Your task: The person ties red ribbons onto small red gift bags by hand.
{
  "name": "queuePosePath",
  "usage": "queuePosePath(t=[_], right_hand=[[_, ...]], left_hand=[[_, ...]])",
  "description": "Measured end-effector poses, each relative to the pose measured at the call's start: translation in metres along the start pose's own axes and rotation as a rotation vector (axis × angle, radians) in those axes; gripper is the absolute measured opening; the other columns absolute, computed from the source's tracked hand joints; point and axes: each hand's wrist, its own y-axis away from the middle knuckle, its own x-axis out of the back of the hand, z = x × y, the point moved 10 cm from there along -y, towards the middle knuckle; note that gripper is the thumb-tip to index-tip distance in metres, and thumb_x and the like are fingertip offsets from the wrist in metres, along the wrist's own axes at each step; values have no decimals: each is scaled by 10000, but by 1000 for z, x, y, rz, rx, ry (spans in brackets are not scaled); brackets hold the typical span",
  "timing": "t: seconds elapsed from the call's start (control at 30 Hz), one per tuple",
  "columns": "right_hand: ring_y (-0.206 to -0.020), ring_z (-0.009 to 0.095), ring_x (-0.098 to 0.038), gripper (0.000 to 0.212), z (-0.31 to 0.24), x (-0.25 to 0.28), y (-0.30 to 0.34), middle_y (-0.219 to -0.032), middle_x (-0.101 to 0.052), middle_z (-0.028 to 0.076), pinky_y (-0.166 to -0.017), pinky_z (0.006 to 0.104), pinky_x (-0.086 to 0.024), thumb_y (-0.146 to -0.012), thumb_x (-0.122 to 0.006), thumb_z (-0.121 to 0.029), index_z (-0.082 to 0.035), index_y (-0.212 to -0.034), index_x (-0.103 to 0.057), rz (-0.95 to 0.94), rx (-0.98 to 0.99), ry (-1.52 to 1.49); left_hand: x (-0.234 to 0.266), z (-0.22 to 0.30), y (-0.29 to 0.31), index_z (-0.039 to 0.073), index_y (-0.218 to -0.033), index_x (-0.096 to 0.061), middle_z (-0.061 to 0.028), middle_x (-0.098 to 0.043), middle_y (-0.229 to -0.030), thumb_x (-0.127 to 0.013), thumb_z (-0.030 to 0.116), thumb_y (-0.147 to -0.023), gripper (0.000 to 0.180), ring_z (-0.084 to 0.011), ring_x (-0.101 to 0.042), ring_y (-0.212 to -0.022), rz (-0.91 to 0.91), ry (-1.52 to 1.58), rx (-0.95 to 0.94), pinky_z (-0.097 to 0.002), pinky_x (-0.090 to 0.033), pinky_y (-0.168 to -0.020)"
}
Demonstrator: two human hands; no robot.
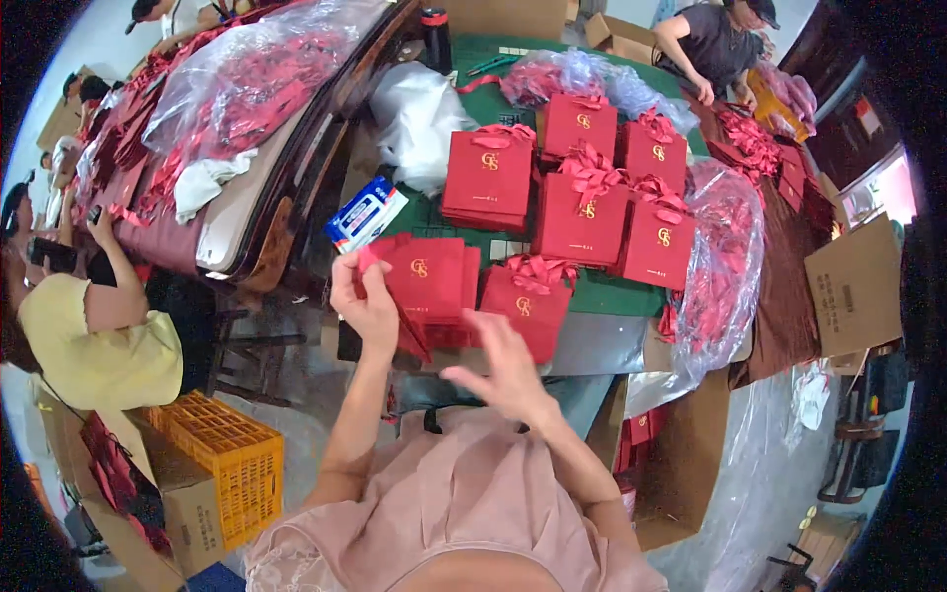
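"What's furthest left?"

"A person in a yellow top [99,340], with an orange plastic crate [252,479] on the floor."

"And at the left of the worktop [604,296]?"

"A blue-and-white packet [367,212] by its left edge, and a translucent plastic bundle [419,123] further back along that edge. The left hand [367,301] is just in front of the packet."

"How are its fingers?"

"Closed, pinching a pink-red strip [367,259] above the near left corner. I can't tell whether that's ribbon or part of a bag."

"Where are the bags?"

"One overlapping pile of red bags [424,281] is beside that hand, near the front edge. Next along, the right hand [508,370] is at the front edge, fingers spread and slightly blurred. I can't tell whether they touch the pile."

"And past that?"

"A ribboned red stack [528,311] close to the front edge, with five more stacks [582,222] behind it, spread across the middle and right. A clear plastic bag [728,247] of red ribbons lies along the right edge, with a cardboard box [686,464] below."
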Motion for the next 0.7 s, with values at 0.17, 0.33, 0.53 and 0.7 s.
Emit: queuePosePath(t=[0.17, 0.33, 0.53, 0.7], right_hand=[[-1038, 440, -607, 516, -18, -44, -14, -1201, -583, 267, -870, 443, -518, -898, -672, -126, 26, -1345, -463, 96, 89, -276], [-971, 348, -657, 538, 31, -54, 32, -1127, -632, 269, -831, 389, -513, -946, -650, -167, 72, -1378, -437, 206, -151, -373], [-1222, 178, -508, 506, 65, 3, 115, -1314, -563, 143, -1054, 316, -396, -978, -603, -119, 69, -1409, -416, 401, -342, -661], [-1159, 131, -528, 380, 53, 47, 162, -1256, -581, 69, -1025, 301, -411, -976, -540, -24, 8, -1345, -455, 467, -272, -696]], left_hand=[[-10, 20, 22, 3, -901, -613, -56, -594, -843, -584, 15, -873, 42, -174, -552, -791, -105, 18, -113, -303, -446, -722], [-51, 79, 50, 34, -1093, -639, -115, -628, -1010, -751, 97, -745, 371, -286, -583, -921, -567, -242, -279, -379, -478, -851], [-79, 110, 109, 78, -1327, -547, -164, -545, -1252, -816, 251, -740, 668, -353, -528, -1150, -878, -315, -497, -444, -429, -1004], [-97, 102, 149, 88, -1241, -611, -123, -552, -1221, -789, 245, -764, 533, -329, -506, -1128, -1004, -337, -541, -464, -431, -949]])
